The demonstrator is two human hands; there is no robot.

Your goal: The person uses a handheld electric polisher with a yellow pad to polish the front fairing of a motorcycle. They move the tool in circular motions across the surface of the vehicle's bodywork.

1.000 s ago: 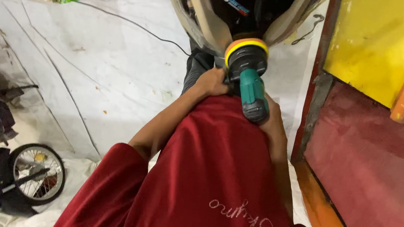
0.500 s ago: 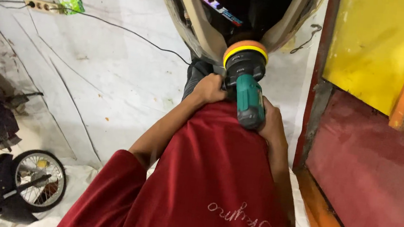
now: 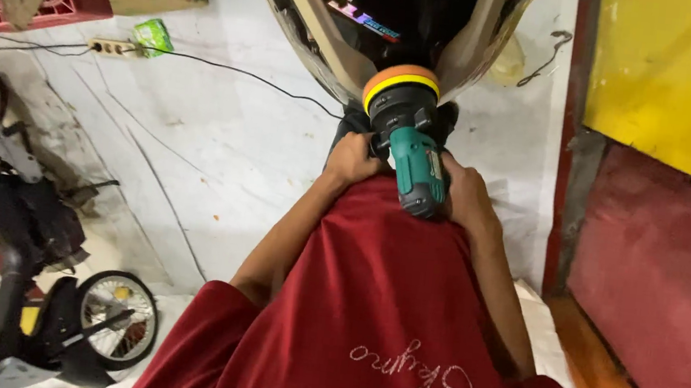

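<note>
My left hand (image 3: pixel 355 159) and right hand (image 3: pixel 466 200) are apart, one clamped on each side of the green polisher (image 3: pixel 415 154), and I hold it low against my red shirt (image 3: pixel 368 308). Just beyond my hands the tool's orange and yellow pad (image 3: pixel 403 80) meets the lower edge of the motorbike panel (image 3: pixel 364 16), cream at the sides and glossy black in the middle. I judge the buffing to be under way rather than finished: the pad sits at the bottom of the black part only, and nothing tells me how much of the panel has been worked (the gloss looks even from here). The panel is cut off by the top of the frame. My shirt hides my wrists and the rear of the tool. Whether the pad is spinning, I cannot tell. Far off to the left of my left hand a small wheel (image 3: pixel 114 315) shows among dark, unclear parts.
</note>
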